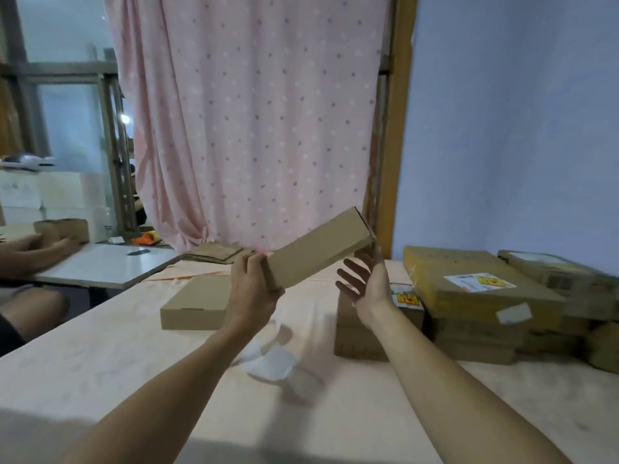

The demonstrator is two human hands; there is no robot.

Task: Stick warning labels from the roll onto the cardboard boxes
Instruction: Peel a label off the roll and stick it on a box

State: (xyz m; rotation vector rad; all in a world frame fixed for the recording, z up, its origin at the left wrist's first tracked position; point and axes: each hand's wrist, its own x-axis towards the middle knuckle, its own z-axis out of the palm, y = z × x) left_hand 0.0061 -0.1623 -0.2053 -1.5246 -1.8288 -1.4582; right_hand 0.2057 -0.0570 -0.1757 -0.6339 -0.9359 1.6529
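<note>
The left grip [253, 289] grasps a long flat box [318, 249] by its near end, fingers curled round the edge, and holds it in the air above the worktop [134, 363], with the far end tilted up to the right. The right grip [366, 279] is released, palm turned towards the box and fingers spread just beside its lower edge. Whether the fingertips touch the cardboard cannot be told. Behind the left grip a second flat box [197, 303] lies on the worktop. To the right is a stack of boxes [361, 339], whose top one bears a yellow warning label [407, 298] partly hidden by the right wrist. Just beside it a yellow parcel [432, 272] lies on more boxes and carries a white and yellow label [479, 283]. White paper scraps [271, 360] lie on the worktop between the two forearms. A pile of flat cardboard [214, 254] lies at the far edge, in front of a pink dotted curtain [251, 112]. At the left, another person's hands [50, 246], blurred, rest by a small box at a white table [104, 262].
</note>
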